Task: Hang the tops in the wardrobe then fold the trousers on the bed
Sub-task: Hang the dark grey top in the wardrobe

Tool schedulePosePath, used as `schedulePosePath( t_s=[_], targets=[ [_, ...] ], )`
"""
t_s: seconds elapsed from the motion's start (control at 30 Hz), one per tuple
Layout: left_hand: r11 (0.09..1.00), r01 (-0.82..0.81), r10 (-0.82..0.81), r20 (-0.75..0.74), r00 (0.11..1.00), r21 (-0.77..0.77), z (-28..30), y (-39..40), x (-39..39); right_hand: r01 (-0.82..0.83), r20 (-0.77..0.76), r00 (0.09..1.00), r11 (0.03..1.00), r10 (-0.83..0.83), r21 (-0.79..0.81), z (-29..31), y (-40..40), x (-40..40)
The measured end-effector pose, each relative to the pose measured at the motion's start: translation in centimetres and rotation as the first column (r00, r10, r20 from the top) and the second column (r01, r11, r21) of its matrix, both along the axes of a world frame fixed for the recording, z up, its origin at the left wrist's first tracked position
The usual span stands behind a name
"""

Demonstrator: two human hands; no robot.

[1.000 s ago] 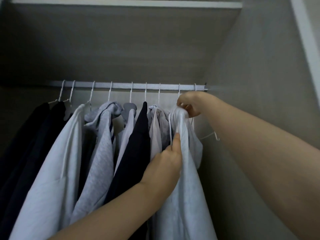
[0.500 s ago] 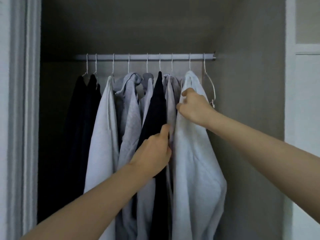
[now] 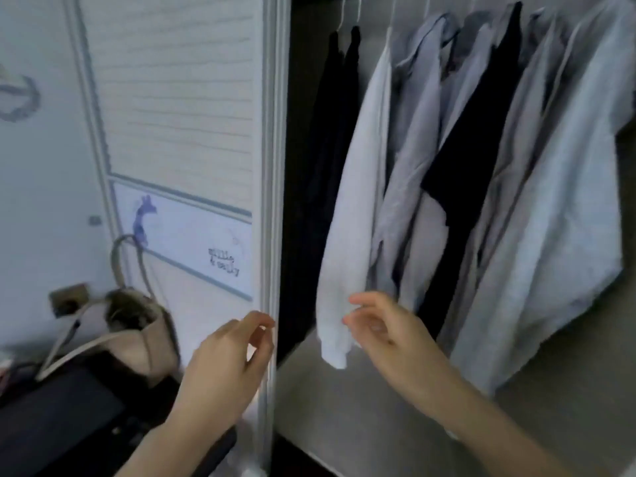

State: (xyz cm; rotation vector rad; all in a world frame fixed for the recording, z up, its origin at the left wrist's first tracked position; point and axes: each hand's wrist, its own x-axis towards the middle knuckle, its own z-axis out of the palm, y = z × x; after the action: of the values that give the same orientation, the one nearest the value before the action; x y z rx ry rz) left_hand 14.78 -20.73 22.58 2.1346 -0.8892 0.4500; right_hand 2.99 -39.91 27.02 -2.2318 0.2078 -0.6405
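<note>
The wardrobe (image 3: 344, 407) stands open on the right of the view, and its hanging space holds a full row of tops (image 3: 481, 166): dark ones at the left, then a white one (image 3: 358, 187), pale grey ones, a black one (image 3: 481, 139) and a large light one (image 3: 568, 208) at the right end. All hang from hangers whose hooks run out of the top of the view, so the rail itself is not visible. The louvred door (image 3: 179, 132) fills the left half, with a tote bag (image 3: 137, 325) on the floor beside it.

Neither the bed nor the trousers are in view.

The left hand (image 3: 223, 366) is in front of the door's edge, fingers loosely curled and holding nothing. The right hand (image 3: 389, 332) hangs just in front of the white top's hem, fingers relaxed and spread, also holding nothing.

With both hands free and no top waiting, the hanging part looks finished; folding the trousers on the bed appears to be all that is left.
</note>
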Motion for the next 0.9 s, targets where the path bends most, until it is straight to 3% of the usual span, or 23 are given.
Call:
schedulePosePath(
  t_s=[0.2,0.33,0.43,0.53,0.7,0.83,0.9],
  targets=[
    [0.932,-0.363,0.347,-0.248,0.905,-0.018,-8.0,14.0,-10.5,-0.389,-0.142,0.902,0.91,0.408,0.144,-8.2,10.4,-0.5],
    [0.734,-0.676,0.604,-0.391,0.694,-0.066,-13.1,20.5,-21.9,-0.612,-0.237,0.734,0.771,0.636,0.176,-13.5,16.8,-4.7],
    [0.496,-0.867,0.756,-0.473,0.453,-0.037,-17.7,23.6,-32.7,-0.75,-0.317,0.545,0.621,0.776,0.23,-17.6,21.5,-9.7],
    [0.275,-0.961,0.756,-0.619,0.212,0.007,-22.1,25.1,-43.2,-0.812,-0.401,0.379,0.508,0.834,0.287,-21.0,25.8,-15.3],
    [-0.125,-0.979,0.603,-0.771,-0.205,0.162,-27.9,24.4,-60.2,-0.873,-0.501,0.105,0.321,0.859,0.367,-26.6,33.2,-24.8],
    [-0.332,-0.896,0.43,-0.799,-0.421,0.294,-31.9,22.5,-69.8,-0.915,-0.581,-0.078,0.173,0.81,0.365,-31.0,38.0,-31.8],
    [-0.387,-0.858,0.349,-0.808,-0.475,0.337,-33.9,21.7,-74.0,-0.926,-0.615,-0.145,0.112,0.775,0.36,-33.0,40.3,-35.5]
  ],
)
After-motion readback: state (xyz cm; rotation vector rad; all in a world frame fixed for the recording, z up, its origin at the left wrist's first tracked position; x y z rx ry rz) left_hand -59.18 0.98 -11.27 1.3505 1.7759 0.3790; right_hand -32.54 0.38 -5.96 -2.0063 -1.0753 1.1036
